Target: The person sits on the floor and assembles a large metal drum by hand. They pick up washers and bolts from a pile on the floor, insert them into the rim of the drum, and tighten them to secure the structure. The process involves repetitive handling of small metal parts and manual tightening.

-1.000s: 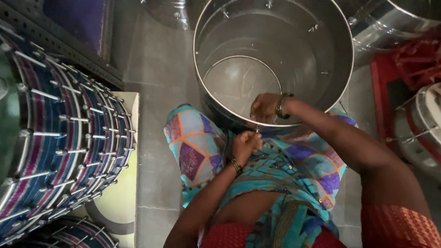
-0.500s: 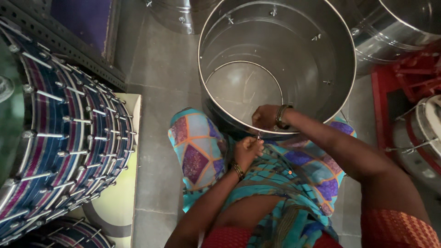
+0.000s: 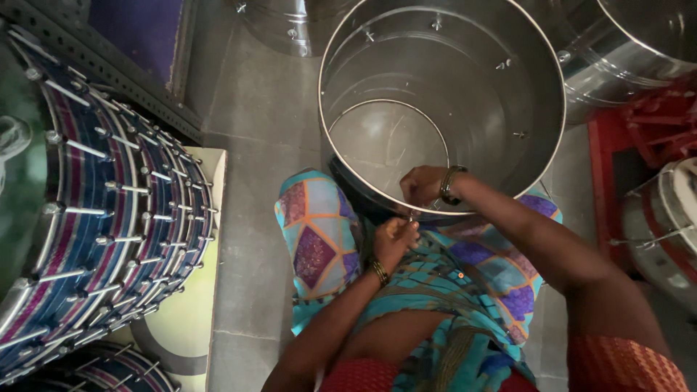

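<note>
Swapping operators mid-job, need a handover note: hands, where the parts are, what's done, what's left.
Left hand: outside the steel drum shell, just below its near rim, fingers pinched on a small metal part too small to identify.
Right hand: over the rim on the inside, opposite the left hand; whether it holds anything cannot be told.
Shell: stands open on the floor against the person's knees; a loose metal hoop lies at its bottom.
Done: several small fittings already dot the inner wall.
Left: the fitting at the near rim looks unfinished.
Nearby: finished blue drums stacked to the left.
</note>
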